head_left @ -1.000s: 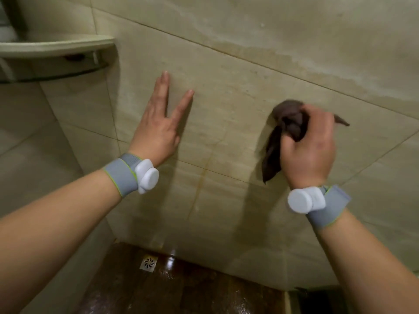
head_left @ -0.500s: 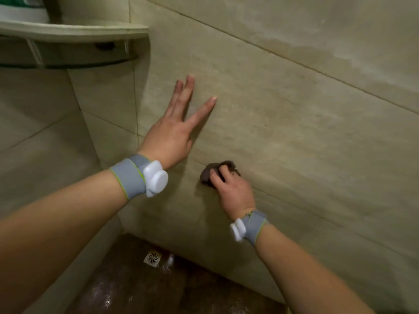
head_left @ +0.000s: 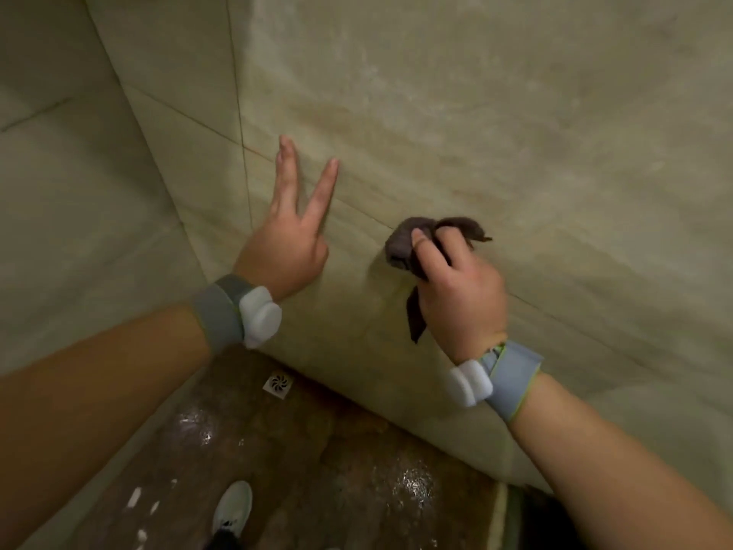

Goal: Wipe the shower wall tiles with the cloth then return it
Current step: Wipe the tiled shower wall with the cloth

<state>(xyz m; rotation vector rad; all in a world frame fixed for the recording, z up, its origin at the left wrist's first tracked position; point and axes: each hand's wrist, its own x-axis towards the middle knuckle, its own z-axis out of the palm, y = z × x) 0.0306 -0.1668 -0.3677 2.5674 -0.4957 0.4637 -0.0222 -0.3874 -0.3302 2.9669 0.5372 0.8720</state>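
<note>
Matte beige wall tiles [head_left: 496, 133] meet glossy wet brown floor [head_left: 337, 462]; right hand [head_left: 460, 287] clenches crumpled dark cloth [head_left: 408, 240] against tile; left hand [head_left: 287, 244] lies flat, fingers spread, empty.

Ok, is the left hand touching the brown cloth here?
Apart. The head view shows the left hand flat on the wall tile, bare tile separating it from the brown cloth.

One head-worn camera looks forward and steeply down, close to the tiled wall [head_left: 476, 113], taking in the wet floor [head_left: 317, 470] below.
</note>
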